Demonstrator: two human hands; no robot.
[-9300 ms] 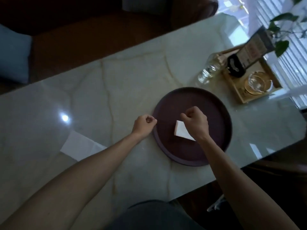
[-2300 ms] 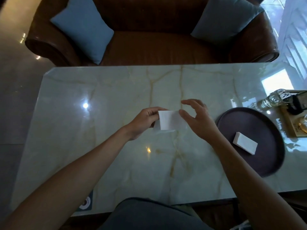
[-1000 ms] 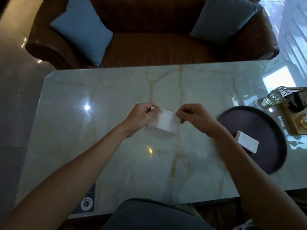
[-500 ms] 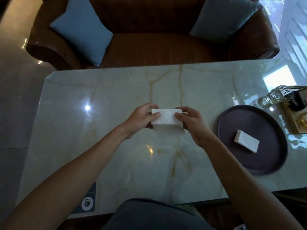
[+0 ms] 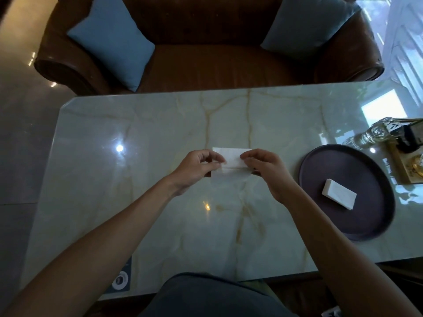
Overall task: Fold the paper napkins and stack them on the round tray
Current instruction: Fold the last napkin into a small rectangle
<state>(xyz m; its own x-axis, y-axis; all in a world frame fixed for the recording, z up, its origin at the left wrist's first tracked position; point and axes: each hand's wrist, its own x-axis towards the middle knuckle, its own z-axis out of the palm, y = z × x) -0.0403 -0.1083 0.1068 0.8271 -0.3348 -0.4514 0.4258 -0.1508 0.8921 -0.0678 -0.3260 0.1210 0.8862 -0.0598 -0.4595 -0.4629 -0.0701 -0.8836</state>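
Now, left to right, we see:
Left hand [image 5: 196, 167]: our fingers pinch the left end of the white paper napkin [image 5: 231, 163], held low over the pale green marble desk [image 5: 137, 191].
Right hand [image 5: 269, 169]: our fingertips pinch the napkin's right end; a crease runs across its middle.
Round dark brown tray [image 5: 366, 165]: on the desk, right of our hands, well apart from them.
Folded white napkin [image 5: 339, 196]: lying alone on the tray, slightly tilted.
Clear glass bottle [image 5: 368, 136]: just beyond the tray's far rim.
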